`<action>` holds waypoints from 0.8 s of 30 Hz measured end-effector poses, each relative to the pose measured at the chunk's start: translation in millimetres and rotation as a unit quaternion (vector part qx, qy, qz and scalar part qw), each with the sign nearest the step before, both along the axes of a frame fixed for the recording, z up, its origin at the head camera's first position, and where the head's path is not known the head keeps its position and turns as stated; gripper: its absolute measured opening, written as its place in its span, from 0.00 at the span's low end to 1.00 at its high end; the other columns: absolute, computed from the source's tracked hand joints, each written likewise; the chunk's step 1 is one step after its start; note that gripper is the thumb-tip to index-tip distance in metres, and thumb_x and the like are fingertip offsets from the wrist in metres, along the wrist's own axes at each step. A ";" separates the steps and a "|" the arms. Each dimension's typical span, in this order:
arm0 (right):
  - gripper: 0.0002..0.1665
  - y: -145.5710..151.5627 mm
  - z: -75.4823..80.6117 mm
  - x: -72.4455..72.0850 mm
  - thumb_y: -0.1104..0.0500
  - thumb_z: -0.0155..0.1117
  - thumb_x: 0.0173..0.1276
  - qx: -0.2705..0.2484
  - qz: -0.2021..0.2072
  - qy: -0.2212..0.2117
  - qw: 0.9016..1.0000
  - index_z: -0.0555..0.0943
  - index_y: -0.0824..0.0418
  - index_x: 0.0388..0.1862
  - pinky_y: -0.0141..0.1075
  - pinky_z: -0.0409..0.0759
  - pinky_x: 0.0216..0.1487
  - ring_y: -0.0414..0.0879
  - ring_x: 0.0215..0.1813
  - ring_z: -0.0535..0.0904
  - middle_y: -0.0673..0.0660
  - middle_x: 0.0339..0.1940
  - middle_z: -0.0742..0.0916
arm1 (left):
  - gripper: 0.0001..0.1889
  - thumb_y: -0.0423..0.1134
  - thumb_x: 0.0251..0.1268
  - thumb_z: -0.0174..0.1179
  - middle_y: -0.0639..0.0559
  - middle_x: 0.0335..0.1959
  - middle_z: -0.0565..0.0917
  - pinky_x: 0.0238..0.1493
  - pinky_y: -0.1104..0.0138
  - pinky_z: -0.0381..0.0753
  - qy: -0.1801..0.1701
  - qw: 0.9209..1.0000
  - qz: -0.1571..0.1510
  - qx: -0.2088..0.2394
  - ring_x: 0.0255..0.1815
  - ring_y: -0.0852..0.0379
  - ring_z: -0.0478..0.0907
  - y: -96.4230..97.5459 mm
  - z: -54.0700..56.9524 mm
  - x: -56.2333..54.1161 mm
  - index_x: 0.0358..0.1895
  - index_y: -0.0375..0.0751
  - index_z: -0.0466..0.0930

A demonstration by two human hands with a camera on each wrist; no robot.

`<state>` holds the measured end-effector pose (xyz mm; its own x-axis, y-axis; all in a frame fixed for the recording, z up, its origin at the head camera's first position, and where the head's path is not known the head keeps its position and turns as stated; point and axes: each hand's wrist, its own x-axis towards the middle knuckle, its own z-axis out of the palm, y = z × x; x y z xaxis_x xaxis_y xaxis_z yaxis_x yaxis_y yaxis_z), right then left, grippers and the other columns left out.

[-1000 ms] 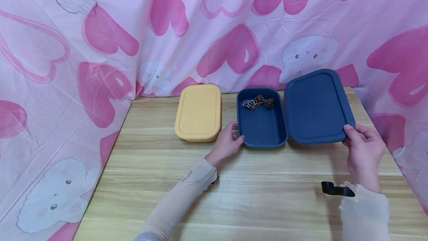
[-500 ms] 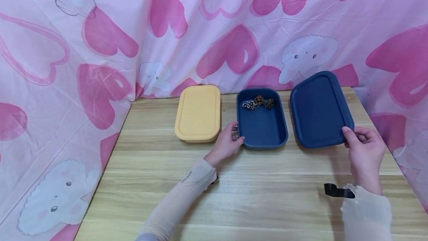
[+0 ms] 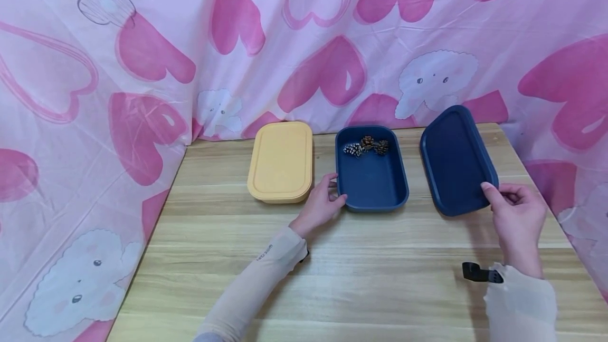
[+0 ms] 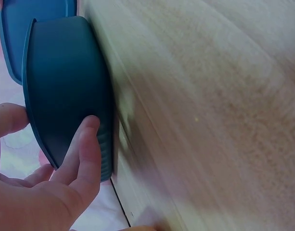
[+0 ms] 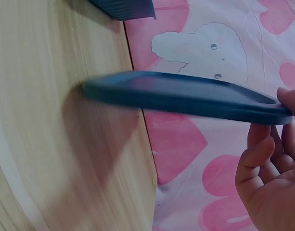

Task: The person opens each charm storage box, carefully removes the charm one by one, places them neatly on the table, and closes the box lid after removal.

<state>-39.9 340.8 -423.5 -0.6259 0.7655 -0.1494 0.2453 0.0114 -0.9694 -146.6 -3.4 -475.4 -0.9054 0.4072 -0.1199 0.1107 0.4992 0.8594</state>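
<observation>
A blue lunch box [image 3: 372, 189] stands uncovered on the wooden table, with several small pinecones [image 3: 367, 144] at its far end. My left hand [image 3: 322, 207] holds the box at its near left corner, thumb and fingers spread around the rim and outer wall; the left wrist view shows a fingertip [image 4: 92, 122] on the wall. To the right, my right hand [image 3: 518, 220] pinches the near right corner of the blue lid [image 3: 458, 165], which is tilted. In the right wrist view the lid [image 5: 185, 94] appears nearly edge-on, its far side close over the tabletop and its shadow beneath.
A yellow lunch box [image 3: 281, 162] with its lid on stands left of the blue one. Pink cloth [image 3: 323, 67] printed with hearts hangs behind and beside the wooden table [image 3: 370, 278].
My right hand has turned the blue lid to a steeper tilt, its left edge moving right and away from the box. My left hand and the box have stayed in place.
</observation>
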 end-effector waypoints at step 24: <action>0.11 -10.0 0.0 -1.8 0.58 0.75 0.55 0.085 0.058 -0.013 0.995 0.83 0.62 0.33 0.15 0.74 0.34 0.31 0.39 0.78 0.34 0.37 0.84 | 0.32 0.43 0.66 0.60 0.41 0.56 0.79 0.45 0.66 0.81 0.002 1.000 0.002 -0.013 0.40 0.57 0.82 -0.8 -0.7 -0.4 0.71 0.41 0.60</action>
